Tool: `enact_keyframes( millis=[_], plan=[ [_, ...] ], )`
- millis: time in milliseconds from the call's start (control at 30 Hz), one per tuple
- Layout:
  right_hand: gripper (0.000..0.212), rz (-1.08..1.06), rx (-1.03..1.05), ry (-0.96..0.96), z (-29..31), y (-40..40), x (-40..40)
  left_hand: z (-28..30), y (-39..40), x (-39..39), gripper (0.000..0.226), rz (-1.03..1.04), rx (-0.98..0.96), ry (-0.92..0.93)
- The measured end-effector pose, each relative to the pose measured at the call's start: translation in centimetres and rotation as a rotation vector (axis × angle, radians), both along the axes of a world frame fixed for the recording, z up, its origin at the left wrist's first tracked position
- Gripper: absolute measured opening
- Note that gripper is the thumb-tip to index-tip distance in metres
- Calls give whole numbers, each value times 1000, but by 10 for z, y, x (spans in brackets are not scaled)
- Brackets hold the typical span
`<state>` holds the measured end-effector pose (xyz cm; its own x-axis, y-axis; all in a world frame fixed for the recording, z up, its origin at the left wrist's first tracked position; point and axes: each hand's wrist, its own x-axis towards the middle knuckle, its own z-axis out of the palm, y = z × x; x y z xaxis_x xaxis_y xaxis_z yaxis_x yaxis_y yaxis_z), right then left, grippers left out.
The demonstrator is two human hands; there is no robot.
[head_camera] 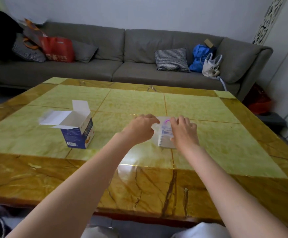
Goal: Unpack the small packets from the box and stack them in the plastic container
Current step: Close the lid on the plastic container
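Note:
A blue and white cardboard box (pixel 78 133) stands upright on the table, left of centre, with its top flaps open. A clear plastic container (pixel 164 134) with a purple trim sits at mid-table, holding white and blue packets (pixel 165 137) stacked inside. My left hand (pixel 140 127) is at the container's left top edge with its fingers curled, pinching at the rim or a packet there. My right hand (pixel 184 130) covers the container's right side, fingers bent over the top and thumb low against the front. The box's inside is hidden.
The table (pixel 139 169) has a glossy green and amber stone top. Behind it runs a grey sofa (pixel 122 57) with checked cushions (pixel 171 60), a red bag (pixel 59 48), a blue bag (pixel 200 57) and a white bag (pixel 210 66).

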<state>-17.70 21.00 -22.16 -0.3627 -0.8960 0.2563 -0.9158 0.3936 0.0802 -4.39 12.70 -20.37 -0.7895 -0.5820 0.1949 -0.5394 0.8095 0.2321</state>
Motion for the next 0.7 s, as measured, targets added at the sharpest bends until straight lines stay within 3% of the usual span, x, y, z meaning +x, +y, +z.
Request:
enact_keyframes(
  millis=[100,167,233,333,400,500,600,700],
  plan=[
    [51,4,21,15,22,-12,26,8,-10,44,37,102,-83,179],
    [46,151,-90,-27,38,-29,61,12,-17,82,32,208,-111,295],
    [37,399,-165,-213,48,-55,112,14,-23,126,28,326,-119,397],
    [53,623,40,-475,42,-90,179,13,-26,180,24,439,-131,467],
    [51,625,150,-406,25,-110,214,12,-26,218,25,512,-161,465],
    [21,581,-28,-274,13,-116,253,12,-22,269,25,593,-205,484],
    [20,741,-189,-534,20,-107,314,16,-12,320,25,733,-257,528],
    [19,895,-169,-814,19,-94,391,17,8,371,26,847,-317,568]
  ],
)
